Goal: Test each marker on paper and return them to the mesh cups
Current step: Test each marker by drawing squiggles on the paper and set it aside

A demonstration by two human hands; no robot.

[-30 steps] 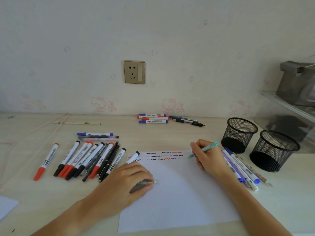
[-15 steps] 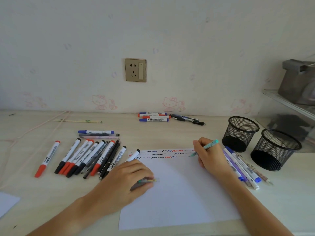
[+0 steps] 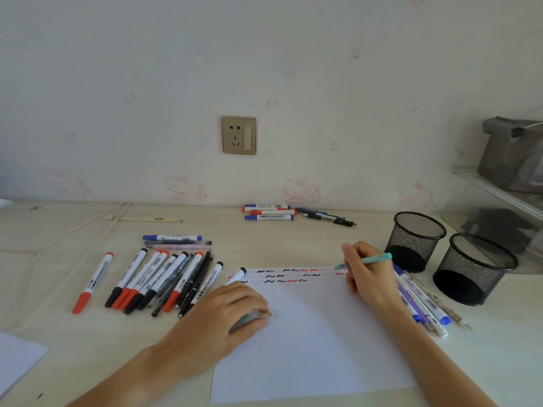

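Teal pen (image 3: 370,260) in right hand (image 3: 370,277), tip at paper (image 3: 311,348) top edge

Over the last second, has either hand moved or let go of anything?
The right hand slid the teal pen rightward along the top row of squiggles, toward the right edge of the paper. Nothing was let go or picked up. The left hand stayed pressed on the paper, still holding a small clear cap. The mesh cups stayed empty.
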